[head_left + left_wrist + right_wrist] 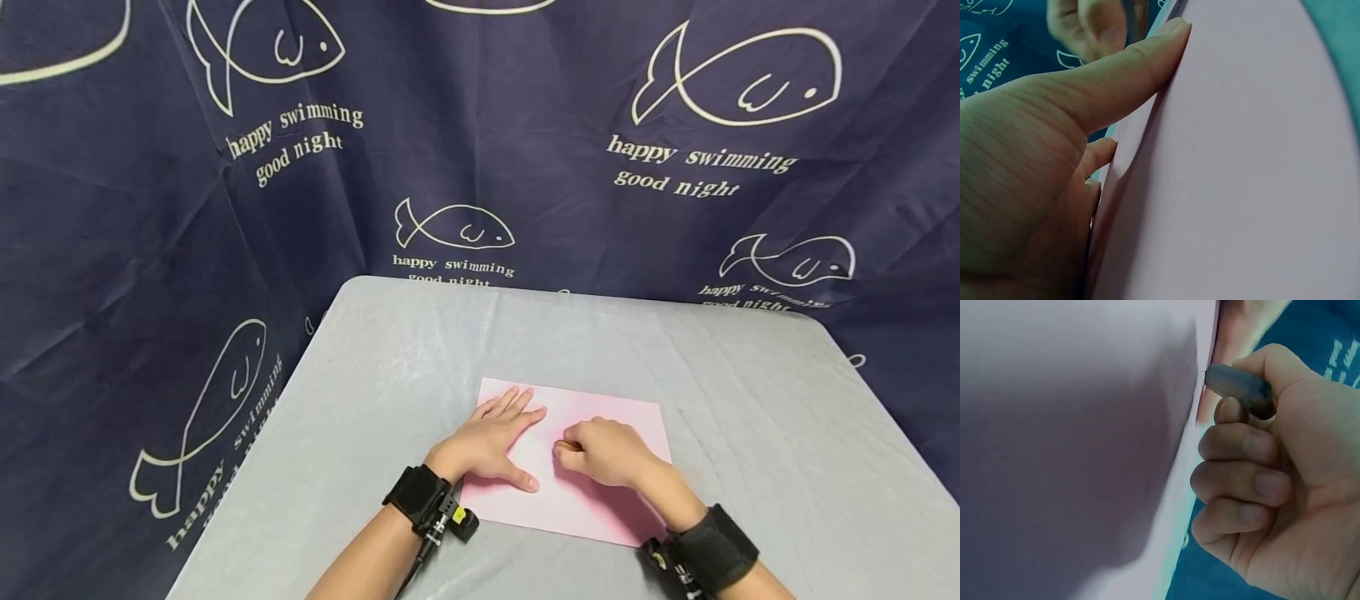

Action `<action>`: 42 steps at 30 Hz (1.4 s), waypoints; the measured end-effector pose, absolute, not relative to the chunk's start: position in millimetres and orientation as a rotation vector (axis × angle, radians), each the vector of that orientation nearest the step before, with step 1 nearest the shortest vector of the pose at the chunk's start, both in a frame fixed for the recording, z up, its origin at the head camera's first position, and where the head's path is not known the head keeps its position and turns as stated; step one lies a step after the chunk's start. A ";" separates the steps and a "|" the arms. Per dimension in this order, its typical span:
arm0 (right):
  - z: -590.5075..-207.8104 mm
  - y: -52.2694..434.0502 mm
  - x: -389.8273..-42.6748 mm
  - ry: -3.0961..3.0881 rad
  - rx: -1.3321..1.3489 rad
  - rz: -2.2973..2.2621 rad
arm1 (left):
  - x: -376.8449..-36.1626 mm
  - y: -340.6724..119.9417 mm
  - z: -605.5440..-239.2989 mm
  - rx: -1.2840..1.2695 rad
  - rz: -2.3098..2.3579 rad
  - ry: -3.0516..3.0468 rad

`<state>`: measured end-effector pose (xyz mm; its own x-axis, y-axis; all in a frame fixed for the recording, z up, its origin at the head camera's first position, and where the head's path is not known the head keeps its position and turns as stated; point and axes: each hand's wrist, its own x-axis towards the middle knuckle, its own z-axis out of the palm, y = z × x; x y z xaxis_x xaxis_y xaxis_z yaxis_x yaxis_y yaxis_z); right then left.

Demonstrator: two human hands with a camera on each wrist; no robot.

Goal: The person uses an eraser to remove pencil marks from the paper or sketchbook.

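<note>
A sheet of pink paper (555, 510) lies on the table, a little askew. My left hand (489, 443) rests on its left part with the fingers spread and the thumb stretched toward the middle; in the left wrist view the thumb (1129, 78) reaches over the sheet. Near the middle of the paper, my right hand (613, 454) grips a short, rounded stick (1238, 390) between thumb and curled index finger. One end of the stick points at the paper's surface, right at it in the right wrist view. The other fingers are folded into the palm.
The table (360, 433) has a pale grey cloth and rounded far corners. A dark blue curtain (570, 225) with white fish drawings hangs behind and along the left. Black straps (712, 546) with small cameras and cables circle both wrists.
</note>
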<state>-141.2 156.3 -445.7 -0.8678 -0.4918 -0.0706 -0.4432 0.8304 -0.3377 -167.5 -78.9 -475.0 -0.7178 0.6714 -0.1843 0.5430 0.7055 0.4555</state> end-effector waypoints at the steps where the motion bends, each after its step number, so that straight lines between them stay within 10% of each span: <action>1: -447.0 150.6 -142.0 2.855 -0.747 -0.468 | -167.0 -78.8 -475.3 0.953 0.538 2.577; 42: -452.6 203.4 -133.0 2.790 -0.344 -0.615 | -167.8 -78.7 -474.2 0.942 0.529 2.585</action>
<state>-133.0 203.4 -452.6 -0.9373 -0.2836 -0.2027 -0.1722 0.8823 -0.4381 -167.8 -78.7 -474.2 -0.7230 0.6658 -0.1844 0.5400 0.7110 0.4504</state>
